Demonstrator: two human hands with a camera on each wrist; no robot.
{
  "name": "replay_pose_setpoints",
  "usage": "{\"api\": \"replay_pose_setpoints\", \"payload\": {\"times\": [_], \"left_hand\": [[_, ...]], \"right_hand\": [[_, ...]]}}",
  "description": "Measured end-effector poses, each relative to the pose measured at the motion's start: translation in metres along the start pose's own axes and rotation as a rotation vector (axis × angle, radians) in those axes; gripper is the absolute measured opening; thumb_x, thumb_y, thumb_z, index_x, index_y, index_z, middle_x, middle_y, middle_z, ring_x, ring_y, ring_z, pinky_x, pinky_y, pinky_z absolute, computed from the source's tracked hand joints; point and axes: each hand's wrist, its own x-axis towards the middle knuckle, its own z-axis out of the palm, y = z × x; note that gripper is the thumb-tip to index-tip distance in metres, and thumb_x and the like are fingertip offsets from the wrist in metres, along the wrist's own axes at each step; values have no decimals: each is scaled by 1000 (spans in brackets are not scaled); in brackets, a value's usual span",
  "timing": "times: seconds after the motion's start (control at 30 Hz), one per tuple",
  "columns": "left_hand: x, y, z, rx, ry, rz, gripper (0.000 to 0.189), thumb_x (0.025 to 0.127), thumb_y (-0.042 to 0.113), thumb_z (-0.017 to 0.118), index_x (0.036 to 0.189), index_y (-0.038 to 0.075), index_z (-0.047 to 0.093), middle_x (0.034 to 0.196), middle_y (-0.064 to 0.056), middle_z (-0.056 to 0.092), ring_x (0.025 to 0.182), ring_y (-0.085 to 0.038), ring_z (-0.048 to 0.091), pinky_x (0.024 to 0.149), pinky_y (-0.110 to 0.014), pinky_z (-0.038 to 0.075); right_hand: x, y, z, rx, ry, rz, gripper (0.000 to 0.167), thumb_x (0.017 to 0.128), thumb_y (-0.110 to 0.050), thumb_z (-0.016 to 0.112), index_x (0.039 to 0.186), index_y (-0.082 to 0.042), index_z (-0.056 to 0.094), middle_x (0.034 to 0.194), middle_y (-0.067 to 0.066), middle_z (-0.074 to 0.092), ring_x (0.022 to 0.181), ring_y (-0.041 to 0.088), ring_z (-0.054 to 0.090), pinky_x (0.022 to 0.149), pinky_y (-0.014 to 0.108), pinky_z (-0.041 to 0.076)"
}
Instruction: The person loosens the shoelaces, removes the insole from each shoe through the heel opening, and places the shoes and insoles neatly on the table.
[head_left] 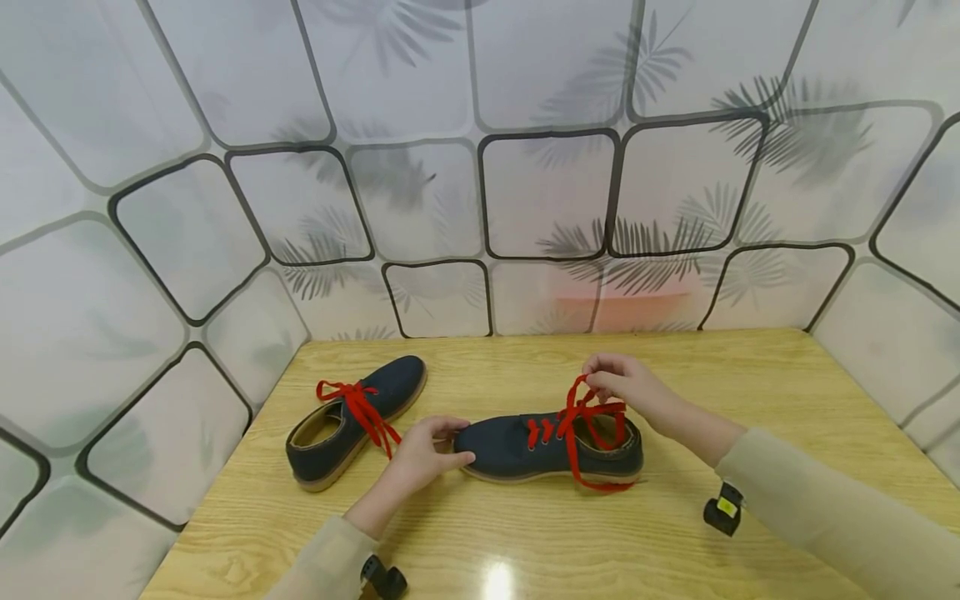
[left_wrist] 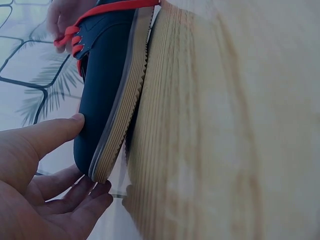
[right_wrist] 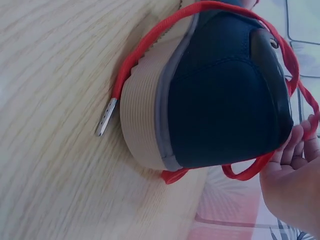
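Note:
A navy shoe point(head_left: 495, 446) with a tan sole lies on the table, toe to the left and heel to the right. My left hand point(head_left: 423, 454) holds its toe, the thumb point(left_wrist: 55, 135) on the upper and the other fingers curled around the tip. Over the shoe's opening, my right hand point(head_left: 618, 383) pinches a red shoelace point(head_left: 576, 400) and lifts a loop of it. One lace end with a metal tip point(right_wrist: 106, 117) hangs down past the heel onto the table. The fingertips of my right hand are partly hidden in the right wrist view.
The matching navy shoe point(head_left: 393, 387) rests at the left, angled, its red laces point(head_left: 363, 412) tied with ends draping over its side. Beneath everything is a wooden table point(head_left: 525, 533). A patterned cloth wall point(head_left: 547, 192) rises behind and along both sides.

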Motion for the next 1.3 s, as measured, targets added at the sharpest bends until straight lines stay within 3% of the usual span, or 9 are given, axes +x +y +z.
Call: {"api": "replay_pose_setpoints", "payload": {"times": [0.23,0.4,0.63,0.93,1.17,1.3], "left_hand": [[0,1,0,4,0,-1,46,87,2,87,130,-2,72,130,-20,71,119,-38,69,102,-48,63],[0,0,0,1,-1,-1,46,87,2,87,131,-2,72,130,-20,71,120,-38,69,103,-48,62],[-1,0,1,-5,-8,-10,47,88,3,87,131,-1,72,131,-20,70,121,-39,68,103,-47,62],[-1,1,0,-5,-5,-17,47,88,3,87,132,-1,71,131,-20,70,121,-39,68,103,-47,62],[-1,1,0,-4,0,-20,46,88,3,87,131,-1,72,131,-21,69,121,-40,68,103,-47,62],[-1,2,0,-6,-1,-17,46,88,3,87,131,-1,72,131,-21,69,121,-40,68,103,-47,63]], "right_hand": [[2,3,0,-158,-40,3,20,99,-18,76,105,1,76,87,1,74,74,10,61,68,26,55],[3,5,2,-229,-83,-12,17,95,-16,80,103,-1,80,91,5,79,76,9,64,68,27,56],[4,6,3,-233,-69,14,16,95,-17,79,101,-2,80,90,0,78,84,16,67,72,29,58],[3,5,0,-233,-38,6,14,99,-15,75,99,-1,77,91,4,73,82,16,64,71,29,57],[1,5,-4,-167,1,37,17,100,-14,71,104,3,73,90,7,74,78,13,66,70,29,58],[0,5,-5,-173,48,43,19,102,-16,69,107,2,71,94,7,75,86,20,67,76,33,57]]}}
